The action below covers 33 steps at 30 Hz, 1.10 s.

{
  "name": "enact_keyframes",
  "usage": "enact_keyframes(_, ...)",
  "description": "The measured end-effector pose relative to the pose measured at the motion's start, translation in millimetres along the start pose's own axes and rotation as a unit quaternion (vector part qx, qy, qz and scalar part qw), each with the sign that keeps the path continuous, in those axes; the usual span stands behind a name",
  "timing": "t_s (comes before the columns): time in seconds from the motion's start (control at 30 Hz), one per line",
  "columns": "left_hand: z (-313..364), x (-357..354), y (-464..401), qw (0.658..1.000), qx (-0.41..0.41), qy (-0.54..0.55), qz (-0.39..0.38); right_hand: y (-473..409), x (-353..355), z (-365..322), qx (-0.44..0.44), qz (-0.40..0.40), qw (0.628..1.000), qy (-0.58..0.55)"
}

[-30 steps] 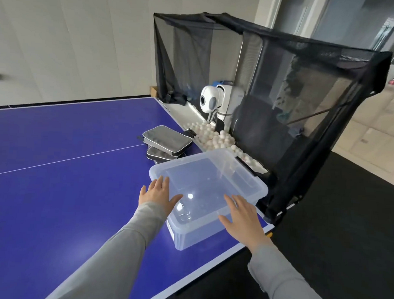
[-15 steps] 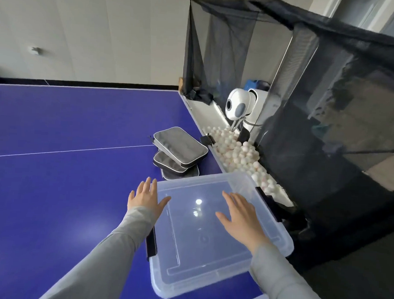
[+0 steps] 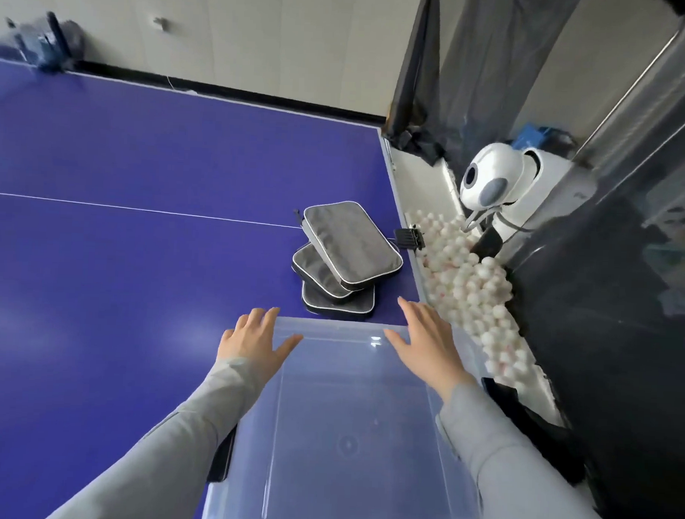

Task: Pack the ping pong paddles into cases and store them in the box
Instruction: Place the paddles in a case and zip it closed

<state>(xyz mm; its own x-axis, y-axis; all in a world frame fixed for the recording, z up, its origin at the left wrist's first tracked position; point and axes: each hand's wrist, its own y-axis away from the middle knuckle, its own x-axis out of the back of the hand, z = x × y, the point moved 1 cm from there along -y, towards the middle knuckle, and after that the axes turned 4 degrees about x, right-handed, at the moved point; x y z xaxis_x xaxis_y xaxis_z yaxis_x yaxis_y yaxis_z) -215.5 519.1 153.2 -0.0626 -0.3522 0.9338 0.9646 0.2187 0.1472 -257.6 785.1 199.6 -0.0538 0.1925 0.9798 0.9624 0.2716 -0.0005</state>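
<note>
We see the blue bench [image 3: 137, 250] filling most of the view, crossed by a thin white line. Along its right edge hangs a black net [image 3: 605, 310] around a trough of white balls [image 3: 473, 288], with a white ball machine [image 3: 497, 183] standing behind them.

Near us on the bench sits the clear plastic box [image 3: 349, 436], its lid on and a black latch [image 3: 222, 458] showing at its left side. Just beyond the box's far edge lie three grey zipped cases [image 3: 345, 255], stacked and fanned out, the top one tilted on the two beneath. We cannot tell what is inside them.

Both arms wear grey sleeves. Our left hand [image 3: 255, 340] lies at the far left corner of the box, fingers [image 3: 269, 319] straight and slightly spread, thumb on the lid. Our right hand [image 3: 427, 341] lies flat at the far right corner of the lid, fingers straight and close together, pointing toward the cases. Neither hand grips anything.
</note>
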Motion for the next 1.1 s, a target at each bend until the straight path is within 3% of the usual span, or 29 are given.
enact_keyframes(0.27, -2, -4, 1, 0.999, 0.012, 0.021, 0.033, -105, -20, 51, -0.009, 0.002, 0.999, -0.044)
enact_keyframes(0.67, 3, 2, 2, 0.998, -0.005, 0.026, 0.058, -234, -79, 96, -0.108, -0.020, 0.979, -0.174)
enact_keyframes(0.87, 2, 3, 3, 0.998, -0.010, 0.032, 0.061, -256, -102, 102, -0.125, -0.035, 0.960, -0.247)
enact_keyframes(1.1, 4, 8, 5, 0.998, -0.005, 0.047, 0.050, -259, -104, 98, -0.153, 0.004, 0.922, -0.355)
